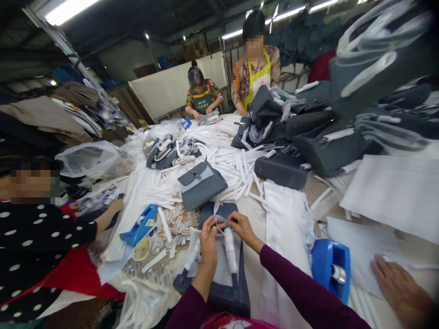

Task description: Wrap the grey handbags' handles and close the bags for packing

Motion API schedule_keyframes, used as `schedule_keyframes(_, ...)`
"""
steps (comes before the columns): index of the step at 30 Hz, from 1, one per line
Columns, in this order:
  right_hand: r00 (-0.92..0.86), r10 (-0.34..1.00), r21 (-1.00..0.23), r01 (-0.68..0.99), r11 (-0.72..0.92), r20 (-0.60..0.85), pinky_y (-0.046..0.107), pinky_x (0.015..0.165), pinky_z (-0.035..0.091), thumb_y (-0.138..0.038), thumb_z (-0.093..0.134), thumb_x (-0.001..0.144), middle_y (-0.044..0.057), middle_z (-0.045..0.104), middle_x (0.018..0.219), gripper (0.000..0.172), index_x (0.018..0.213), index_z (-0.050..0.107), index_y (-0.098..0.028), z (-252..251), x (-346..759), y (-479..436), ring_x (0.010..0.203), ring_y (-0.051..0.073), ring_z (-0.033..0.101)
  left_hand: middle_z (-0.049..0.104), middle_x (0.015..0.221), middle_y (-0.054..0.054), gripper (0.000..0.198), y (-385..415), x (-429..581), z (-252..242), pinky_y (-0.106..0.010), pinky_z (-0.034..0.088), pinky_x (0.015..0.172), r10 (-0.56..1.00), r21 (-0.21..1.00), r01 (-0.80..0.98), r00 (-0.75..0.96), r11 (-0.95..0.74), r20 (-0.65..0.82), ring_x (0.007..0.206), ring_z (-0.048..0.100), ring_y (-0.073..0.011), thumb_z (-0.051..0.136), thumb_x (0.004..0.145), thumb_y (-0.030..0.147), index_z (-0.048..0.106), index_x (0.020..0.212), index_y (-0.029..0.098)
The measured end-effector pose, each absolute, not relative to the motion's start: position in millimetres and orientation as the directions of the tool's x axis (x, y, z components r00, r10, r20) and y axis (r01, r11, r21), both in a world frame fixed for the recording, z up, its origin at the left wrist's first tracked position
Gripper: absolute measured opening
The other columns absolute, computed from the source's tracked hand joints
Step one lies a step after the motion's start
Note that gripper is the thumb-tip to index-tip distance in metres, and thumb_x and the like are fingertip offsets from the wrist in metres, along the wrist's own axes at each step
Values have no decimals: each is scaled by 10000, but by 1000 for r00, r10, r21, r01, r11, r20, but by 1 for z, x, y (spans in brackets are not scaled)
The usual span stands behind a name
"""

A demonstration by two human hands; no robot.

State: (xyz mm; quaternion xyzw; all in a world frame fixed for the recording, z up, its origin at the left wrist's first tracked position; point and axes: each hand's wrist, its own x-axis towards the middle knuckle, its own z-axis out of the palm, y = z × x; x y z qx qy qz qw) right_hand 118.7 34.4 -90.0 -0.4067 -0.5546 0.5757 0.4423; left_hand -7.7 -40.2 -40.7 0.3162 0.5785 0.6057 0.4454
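My left hand [209,240] and my right hand [242,227] meet over a grey handbag [227,292] lying in front of me. Both hands pinch a thin white string or tag [219,222] between their fingertips, just above the bag's handle [229,250], which is wrapped in white paper. Both sleeves are dark purple. Another grey handbag with a lighter flap [200,183] lies a little farther away.
A blue tape dispenser [332,268] stands right of my arm, another [141,225] at left beside loose tags and white paper rolls [236,171]. Grey bags [329,137] pile up at right. Another person's hand [399,288] rests at lower right. Three other people sit around the table.
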Motion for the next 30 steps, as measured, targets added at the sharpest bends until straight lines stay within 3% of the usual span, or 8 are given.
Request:
schedule_keyframes(3, -306, 947, -994, -1, 108, 103, 277, 715, 383, -186, 620, 698, -4, 588, 701, 74, 628, 632, -207, -90, 117, 35, 732, 158, 520, 641, 1156, -89, 332, -39, -2, -33, -423, 395, 975, 972, 941, 336, -207, -33, 108, 1051, 596, -263, 504, 831, 180, 627, 1130, 257)
schedule_keyframes(5, -300, 953, -998, -58, 33, 49, 267, 667, 401, -229, 642, 688, -15, 577, 664, 64, 635, 621, -200, -95, 116, 37, 678, 145, 517, 636, 1155, -88, 386, -38, 0, -28, -456, 350, 996, 974, 771, 623, -68, -129, 218, 1113, 534, -291, 469, 821, 114, 641, 1131, 265)
schedule_keyframes(8, -323, 944, -981, -153, -116, -62, 247, 567, 402, -264, 664, 642, -44, 536, 572, 105, 654, 594, -187, -106, 116, 39, 549, 115, 489, 593, 1102, -99, 390, -32, -2, -22, -463, 365, 954, 942, 549, 829, -90, -109, 322, 1075, 499, -291, 453, 819, 93, 614, 1143, 241)
schedule_keyframes(11, -371, 925, -968, -191, -162, -82, 250, 549, 424, -280, 661, 634, -48, 541, 552, 137, 675, 574, -184, -110, 120, 39, 512, 109, 501, 536, 997, -75, 263, -21, -8, -20, -411, 403, 903, 933, 516, 855, -140, -55, 331, 998, 498, -259, 508, 772, 88, 617, 975, 214)
schedule_keyframes(16, -425, 905, -966, -226, -127, -20, 247, 604, 436, -226, 704, 597, -30, 602, 739, 324, 913, 636, -208, -102, 127, 40, 622, 115, 528, 556, 826, -30, 164, -2, -14, -24, -344, 412, 829, 976, 637, 758, -4, -140, 220, 863, 533, -217, 489, 787, 99, 590, 764, 227)
schedule_keyframes(19, -319, 947, -989, -147, -25, 24, 252, 644, 404, -274, 718, 625, -21, 553, 692, 118, 670, 654, -188, -103, 131, 40, 671, 129, 500, 623, 844, -31, 200, 7, -15, -31, -317, 436, 822, 977, 667, 716, 104, -204, 188, 864, 573, -208, 493, 792, 102, 637, 811, 240)
schedule_keyframes(21, -213, 977, -992, -122, -29, -2, 260, 640, 385, -320, 705, 653, -18, 518, 650, 188, 556, 623, -180, -110, 134, 37, 663, 136, 484, 665, 909, -43, 301, 12, -19, -38, -321, 452, 846, 975, 683, 697, 144, -220, 167, 893, 598, -208, 478, 767, 59, 669, 905, 246)
schedule_keyframes(30, 37, 986, -963, -225, -149, -161, 282, 661, 401, -427, 644, 709, 14, 623, 708, 268, 745, 697, -166, -135, 146, 7, 692, 165, 528, 663, 1015, -58, 336, 29, -33, -61, -354, 416, 938, 971, 584, 784, 236, -210, 31, 999, 552, -209, 509, 792, 74, 732, 964, 258)
